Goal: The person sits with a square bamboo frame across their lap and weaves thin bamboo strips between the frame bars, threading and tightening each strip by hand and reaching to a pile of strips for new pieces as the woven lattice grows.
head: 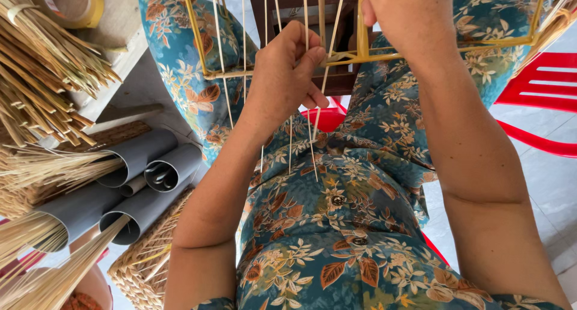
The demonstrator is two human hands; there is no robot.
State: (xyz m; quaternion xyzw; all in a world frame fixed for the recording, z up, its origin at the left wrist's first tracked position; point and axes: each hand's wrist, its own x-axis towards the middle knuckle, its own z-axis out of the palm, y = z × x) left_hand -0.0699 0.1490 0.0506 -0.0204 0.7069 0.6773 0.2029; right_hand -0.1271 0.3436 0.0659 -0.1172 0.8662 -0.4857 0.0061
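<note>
A yellow metal wire frame [360,54] rests across my knees, with several thin pale reed strips [309,136] hanging down through it. My left hand [285,75] is below the frame's front bar, fingers pinched on one of the strips. My right hand [390,12] is higher, gripping the frame's upright bar and the top of a strip; its fingers are partly cut off by the top edge. I wear blue clothing with a leaf pattern.
On the left lie bundles of tan reeds [42,69], grey plastic pipes [144,166] stuffed with straw, a woven basket [144,262] and a roll of tape [69,3]. A red plastic chair [541,88] stands at the right on a pale tiled floor.
</note>
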